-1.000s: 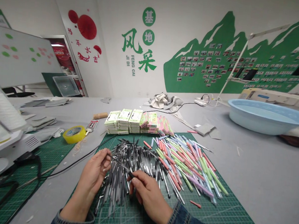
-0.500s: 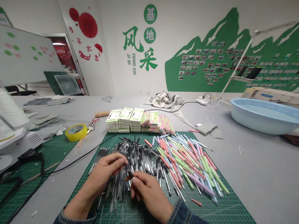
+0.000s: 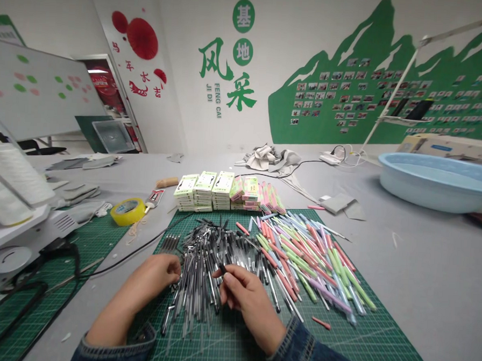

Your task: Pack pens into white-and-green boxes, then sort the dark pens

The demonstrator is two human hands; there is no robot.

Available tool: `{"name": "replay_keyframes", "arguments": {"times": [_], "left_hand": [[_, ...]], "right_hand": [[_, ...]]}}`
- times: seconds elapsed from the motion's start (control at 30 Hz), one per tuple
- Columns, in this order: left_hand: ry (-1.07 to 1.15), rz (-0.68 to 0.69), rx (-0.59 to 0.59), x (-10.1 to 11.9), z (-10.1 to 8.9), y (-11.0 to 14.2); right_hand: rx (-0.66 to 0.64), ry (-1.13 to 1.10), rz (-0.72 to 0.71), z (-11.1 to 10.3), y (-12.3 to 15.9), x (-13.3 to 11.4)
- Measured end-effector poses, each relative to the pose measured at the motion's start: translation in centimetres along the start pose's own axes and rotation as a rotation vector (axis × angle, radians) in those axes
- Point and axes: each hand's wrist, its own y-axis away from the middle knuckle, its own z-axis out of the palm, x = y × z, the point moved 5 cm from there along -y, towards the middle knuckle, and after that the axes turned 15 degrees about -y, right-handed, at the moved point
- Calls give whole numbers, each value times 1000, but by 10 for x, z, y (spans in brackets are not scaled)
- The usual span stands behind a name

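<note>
My right hand (image 3: pixel 246 298) is closed over the front of the pen pile, with a small black pen cap (image 3: pixel 222 268) between thumb and forefinger. At the pile's left edge, my left hand (image 3: pixel 161 271) has its fingers curled inward and downward. Whatever those fingertips may hold is hidden. Between and beyond both hands spread many clear and black pen parts (image 3: pixel 197 286), mostly lying lengthwise. A short row of pens (image 3: pixel 170 243) lies just beyond my left hand. Pastel pens (image 3: pixel 302 254) in pink, green, blue and purple form a second heap to the right.
Stacked pen boxes (image 3: pixel 223 190) stand behind the piles on the green cutting mat (image 3: pixel 381 344). Yellow tape (image 3: pixel 127 212) and a black cable (image 3: pixel 130 254) are on the left, near a white machine (image 3: pixel 10 260). A blue basin (image 3: pixel 438 183) sits at the right.
My left hand has moved left and down, away from my right hand, to the pile's left edge. My right hand still holds the black cap and is slightly higher and further right.
</note>
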Motion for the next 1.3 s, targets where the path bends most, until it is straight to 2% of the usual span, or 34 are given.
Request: {"name": "replay_keyframes", "arguments": {"times": [0.1, 0.33, 0.5, 0.6, 0.67, 0.8, 0.9, 0.97, 1.07, 1.3], "left_hand": [[-65, -27, -33, 3, 6, 1], [-263, -64, 7, 8, 12, 1], [-232, -81, 125, 11, -3, 2], [3, -124, 256, 16, -18, 3], [351, -112, 286, 25, -22, 4], [1077, -91, 203, 55, -12, 7], [1380, -152, 146, 73, -1, 10], [1493, -182, 111, 80, 5, 12], [1551, -185, 82, 84, 9, 13], [1460, -114, 60, 89, 11, 13]], "right_hand": [[8, -1, 5, 0, 0, -1], [7, 21, -7, 0, 0, -1], [16, 21, -11, -2, -2, 0], [20, 31, -26, -2, -4, 1], [23, 47, -32, -3, -5, 2], [35, 87, -32, -4, -4, 4], [50, 115, -35, -4, -3, 4], [53, 131, -35, -3, -3, 3], [54, 136, -32, -3, -3, 2], [60, 146, -51, -4, -3, 1]]}}
